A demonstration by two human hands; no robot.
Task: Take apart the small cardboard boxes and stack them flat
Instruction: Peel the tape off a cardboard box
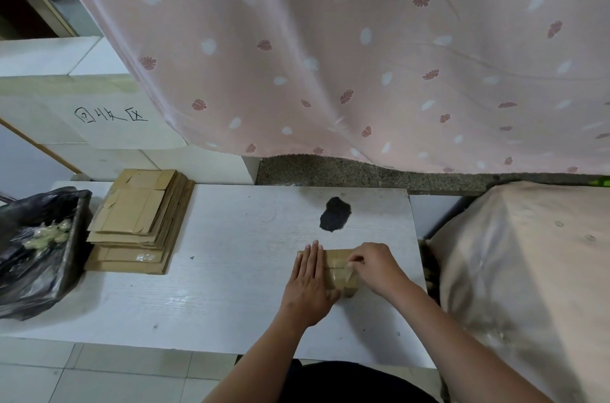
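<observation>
A small brown cardboard box (338, 265), sealed with clear tape, stands on the white table (231, 270) at the right. My left hand (308, 282) lies flat with straight fingers on the box's left side and holds it down. My right hand (374, 265) is on the box's right side; its thumb and fingers pinch a strip of clear tape (349, 272) lifted from the top seam. A pile of flattened cardboard boxes (138, 221) lies at the table's far left.
A bin lined with a black bag (36, 254), holding crumpled tape, stands left of the pile. A dark stain (335, 214) marks the table beyond the box. A pink curtain (330, 56) hangs behind. A cloth-covered bulk (528, 270) sits to the right.
</observation>
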